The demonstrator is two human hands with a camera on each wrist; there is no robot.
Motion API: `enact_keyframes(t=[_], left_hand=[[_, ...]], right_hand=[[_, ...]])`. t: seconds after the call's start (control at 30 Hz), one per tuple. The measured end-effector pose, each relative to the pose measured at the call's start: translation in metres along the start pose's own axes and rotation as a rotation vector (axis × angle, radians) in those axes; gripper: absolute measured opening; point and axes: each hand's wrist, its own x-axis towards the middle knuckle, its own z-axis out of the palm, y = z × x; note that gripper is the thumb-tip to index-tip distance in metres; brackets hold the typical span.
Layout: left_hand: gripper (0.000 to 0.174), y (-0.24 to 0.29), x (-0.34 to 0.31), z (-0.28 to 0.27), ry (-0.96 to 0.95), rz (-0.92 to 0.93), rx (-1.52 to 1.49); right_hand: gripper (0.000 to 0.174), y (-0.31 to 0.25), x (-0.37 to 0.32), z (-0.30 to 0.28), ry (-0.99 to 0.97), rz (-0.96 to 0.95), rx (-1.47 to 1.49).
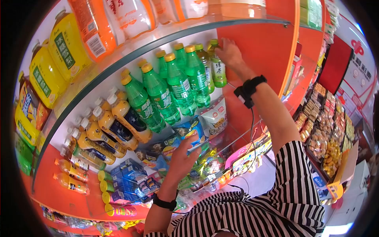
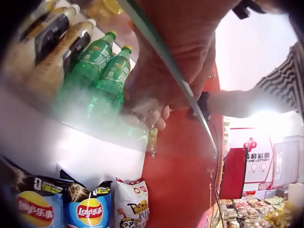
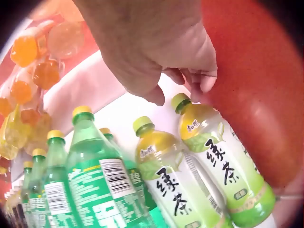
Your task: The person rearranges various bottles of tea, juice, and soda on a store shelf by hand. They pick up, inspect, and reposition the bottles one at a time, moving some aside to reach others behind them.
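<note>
crowding looks like the likeliest trouble: the outer green tea bottle (image 3: pixel 225 161) stands upright at the row's end, close beside the inner green tea bottle (image 3: pixel 173 180) and near the red side panel (image 1: pixel 256 47), so a sideways nudge from the right hand (image 3: pixel 161 47) could tip it against its neighbour and set the green soda bottles (image 3: pixel 97 175) knocking. a grip on the narrow cap (image 3: pixel 180 101) alone might slip, because it gives the fingers little to hold. those fingers are bent downward, thumb apart from the rest, with nothing pinched, just by the cap; whether a tip touches it, i cannot tell. the left hand (image 1: pixel 184 156) is before the chip bags (image 2: pixel 90 209), fingers loosely bent and apparently holding nothing, though blur makes that unsure; a careless sweep there could crumple a bag.
</note>
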Motion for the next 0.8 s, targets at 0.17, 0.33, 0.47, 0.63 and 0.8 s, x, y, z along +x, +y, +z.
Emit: enact_keyframes(t=[0.17, 0.33, 0.47, 0.63, 0.8], left_hand=[[0.037, 0.000, 0.006, 0.005, 0.038, 0.105, 0.145], [0.036, 0.005, 0.006, 0.006, 0.033, 0.068, 0.199], [0.035, 0.007, 0.008, 0.007, 0.032, 0.085, 0.213], [0.034, 0.003, 0.007, 0.007, 0.035, 0.109, 0.256], [0.034, 0.006, 0.008, 0.007, 0.033, 0.106, 0.253]], right_hand=[[0.048, -0.006, 0.040, -0.001, -0.164, -0.068, -0.143], [0.038, -0.010, 0.044, -0.001, -0.223, -0.100, -0.157], [0.035, -0.011, 0.041, -0.006, -0.178, -0.109, -0.139], [0.035, -0.012, 0.036, -0.008, -0.158, -0.109, -0.191], [0.035, -0.014, 0.018, -0.020, -0.111, -0.160, -0.189]])
